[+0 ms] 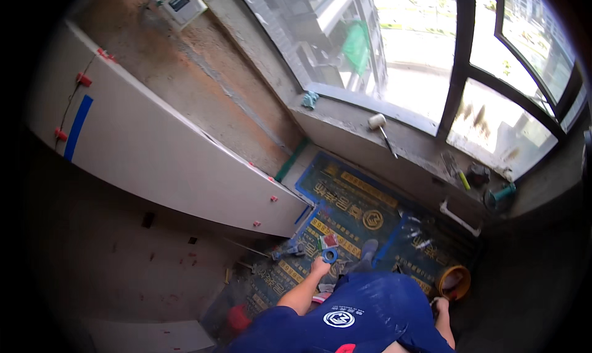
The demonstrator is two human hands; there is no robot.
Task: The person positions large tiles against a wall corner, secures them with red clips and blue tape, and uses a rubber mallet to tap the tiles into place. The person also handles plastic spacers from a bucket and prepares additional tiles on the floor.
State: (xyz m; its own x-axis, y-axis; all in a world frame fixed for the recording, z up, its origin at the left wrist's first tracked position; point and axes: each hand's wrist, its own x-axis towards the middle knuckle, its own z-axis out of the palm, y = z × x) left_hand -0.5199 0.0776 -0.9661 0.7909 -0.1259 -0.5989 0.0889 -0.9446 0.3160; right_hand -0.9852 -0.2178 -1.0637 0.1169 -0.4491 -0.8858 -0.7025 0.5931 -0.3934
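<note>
My left hand (320, 267) is closed around a roll of blue tape (330, 255), held out in front of my body above the covered floor. A small red-and-white packet (328, 241) lies just beyond the roll. My right hand (440, 303) is low at my right side, by the rim of an orange-yellow bucket (467, 283). Its fingers are too small and dark to make out, so whether it grips anything is unclear. Something pale and red sits inside the bucket. One grey shoe (369, 247) shows on the floor beyond my blue shirt.
Dark printed floor covering (345, 199) has blue-taped seams. A large pale wall panel (185, 162) with red clips stands left. On the window ledge lie a white-headed mallet (377, 122), a teal cloth-like item (310, 100) and several tools. A power tool (288, 251) lies left of my hand.
</note>
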